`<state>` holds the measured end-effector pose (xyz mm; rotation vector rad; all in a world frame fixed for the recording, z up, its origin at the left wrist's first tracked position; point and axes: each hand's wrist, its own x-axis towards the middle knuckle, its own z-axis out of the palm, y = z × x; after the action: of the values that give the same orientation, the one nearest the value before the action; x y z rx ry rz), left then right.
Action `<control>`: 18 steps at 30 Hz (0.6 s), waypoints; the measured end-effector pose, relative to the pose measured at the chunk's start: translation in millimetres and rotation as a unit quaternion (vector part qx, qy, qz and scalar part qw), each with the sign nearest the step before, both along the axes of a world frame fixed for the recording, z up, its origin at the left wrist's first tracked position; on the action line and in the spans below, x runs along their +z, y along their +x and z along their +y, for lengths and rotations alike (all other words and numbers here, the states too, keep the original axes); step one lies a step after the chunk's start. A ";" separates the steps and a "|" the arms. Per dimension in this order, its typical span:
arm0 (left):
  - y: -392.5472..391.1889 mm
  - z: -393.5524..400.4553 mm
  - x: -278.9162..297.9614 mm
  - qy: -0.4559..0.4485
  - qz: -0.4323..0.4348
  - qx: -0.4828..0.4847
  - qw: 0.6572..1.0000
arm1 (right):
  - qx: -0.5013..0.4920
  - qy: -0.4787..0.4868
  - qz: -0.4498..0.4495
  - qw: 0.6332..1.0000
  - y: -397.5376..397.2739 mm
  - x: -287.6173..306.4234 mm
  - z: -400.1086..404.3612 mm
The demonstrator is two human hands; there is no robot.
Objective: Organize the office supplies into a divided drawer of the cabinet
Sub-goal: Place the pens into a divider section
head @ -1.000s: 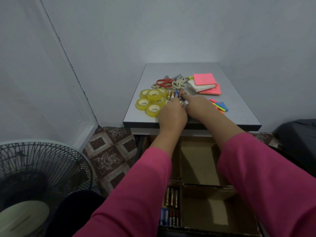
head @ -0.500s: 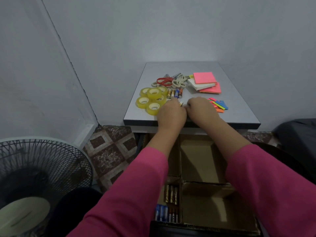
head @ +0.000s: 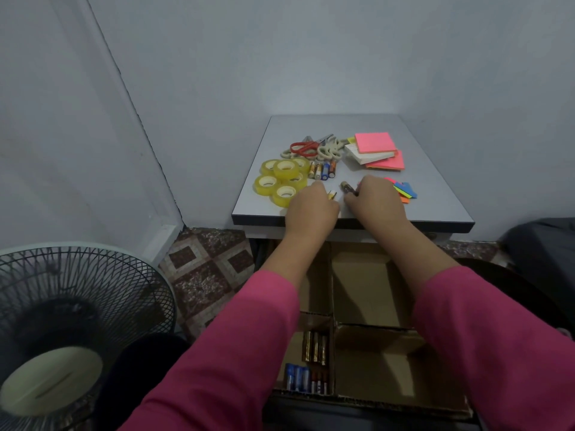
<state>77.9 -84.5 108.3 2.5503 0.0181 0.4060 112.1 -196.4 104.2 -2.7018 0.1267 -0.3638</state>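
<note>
On the grey cabinet top my left hand holds a small battery whose tip shows at its fingers. My right hand grips a battery that sticks out to the left. Several more batteries lie in a row just beyond both hands. Below, the open drawer is split by cardboard dividers; its front left compartment holds gold batteries and blue and red ones.
Yellow tape rolls sit left of the hands, scissors behind them. Pink and white sticky note pads and coloured flags lie to the right. A floor fan stands at lower left, a dark object at right.
Both hands have drawn back from the battery row toward the front edge and parted slightly, each now with a battery in its fingers.
</note>
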 end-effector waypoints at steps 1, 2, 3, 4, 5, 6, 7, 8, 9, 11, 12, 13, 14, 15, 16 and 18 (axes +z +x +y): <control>-3.3 2.0 0.1 -0.018 0.004 -0.005 1.000 | 0.006 0.016 -0.006 1.000 -6.1 1.1 -0.3; -7.4 4.8 -0.8 -0.041 0.007 -0.009 0.999 | 0.016 0.044 -0.018 0.999 -13.8 1.8 -0.7; -13.4 8.4 -2.0 -0.067 0.009 -0.012 0.998 | 0.027 0.078 -0.036 0.996 -23.4 1.6 -0.8; -20.6 12.9 -4.3 -0.096 0.010 -0.015 0.995 | 0.039 0.115 -0.058 0.991 -35.4 0.6 -1.0; -29.7 18.1 -6.9 -0.123 0.013 -0.018 0.992 | 0.050 0.152 -0.077 0.984 -49.8 -0.5 -1.0; -40.4 23.7 -9.5 -0.152 0.023 -0.023 0.988 | 0.059 0.192 -0.087 0.976 -64.8 -3.5 -1.9; -52.3 30.1 -12.0 -0.186 0.043 -0.032 0.981 | 0.066 0.232 -0.087 0.967 -79.7 -7.9 -3.0; -65.8 37.6 -14.5 -0.222 0.077 -0.044 0.971 | 0.073 0.270 -0.075 0.957 -94.7 -14.1 -4.5; -79.1 45.6 -17.0 -0.256 0.120 -0.059 0.957 | 0.083 0.299 -0.055 0.949 -108.7 -21.0 -5.7; -103.0 62.4 -23.6 -0.284 0.223 -0.075 0.930 | 0.101 0.326 -0.004 0.940 -131.5 -38.5 -6.7; -111.8 69.3 -28.3 -0.277 0.276 -0.072 0.918 | 0.107 0.330 0.026 0.938 -139.5 -47.7 -6.3; -119.2 73.6 -34.1 -0.267 0.326 -0.066 0.904 | 0.109 0.329 0.059 0.936 -145.7 -56.7 -5.2; -124.3 75.9 -41.6 -0.260 0.369 -0.054 0.891 | 0.111 0.326 0.091 0.934 -150.1 -65.4 -4.3; -127.3 76.2 -51.6 -0.248 0.402 -0.034 0.881 | 0.114 0.323 0.122 0.932 -153.4 -72.0 -3.2; -129.8 75.3 -62.1 -0.228 0.422 -0.008 0.877 | 0.117 0.319 0.146 0.929 -155.2 -77.3 -2.9; -131.0 72.8 -85.9 -0.119 0.402 0.014 0.908 | 0.122 0.317 0.167 0.926 -156.0 -81.9 -2.6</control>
<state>-53.2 -11.7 22.3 2.2945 0.3821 -0.6237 -43.8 -199.0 22.3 -2.0745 -0.0020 0.1930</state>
